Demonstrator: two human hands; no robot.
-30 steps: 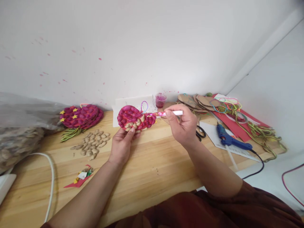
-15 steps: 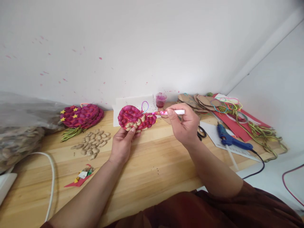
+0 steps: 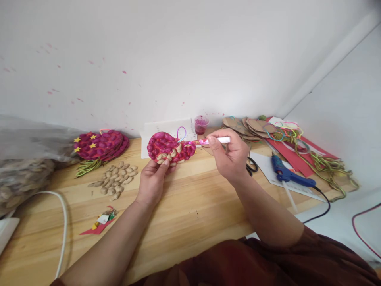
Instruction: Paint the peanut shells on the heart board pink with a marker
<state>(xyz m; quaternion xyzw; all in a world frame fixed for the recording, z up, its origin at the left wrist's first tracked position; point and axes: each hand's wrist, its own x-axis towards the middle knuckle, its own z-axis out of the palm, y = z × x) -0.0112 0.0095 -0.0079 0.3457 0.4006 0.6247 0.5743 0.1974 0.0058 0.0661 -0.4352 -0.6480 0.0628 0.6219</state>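
Observation:
My left hand (image 3: pixel 153 178) grips the lower edge of a peanut-covered craft piece (image 3: pixel 162 145), thumb on its front. Most of its peanuts are painted magenta; several along the lower and middle part stay plain tan. A purple and blue cord loop (image 3: pixel 181 133) rises from its top. My right hand (image 3: pixel 229 155) is closed around a white-handled paintbrush (image 3: pixel 223 140), whose pink-stained front end points left and meets the piece's right upper part. Behind the brush, a clear plastic cup (image 3: pixel 201 125) with magenta paint stands by the wall.
Loose peanuts (image 3: pixel 117 178) lie left, near finished-looking magenta pieces with yellow stars (image 3: pixel 101 145) and a bag of peanuts (image 3: pixel 24 182). At right are cardboard shapes (image 3: pixel 258 127), a blue glue gun (image 3: pixel 290 174), scissors (image 3: pixel 253 167) and green cord (image 3: pixel 327 167). A white cable (image 3: pixel 64 222) crosses the left front.
The view has shifted very slightly. Both hands keep their holds, and the brush stays at nearly the same spot on the craft piece.

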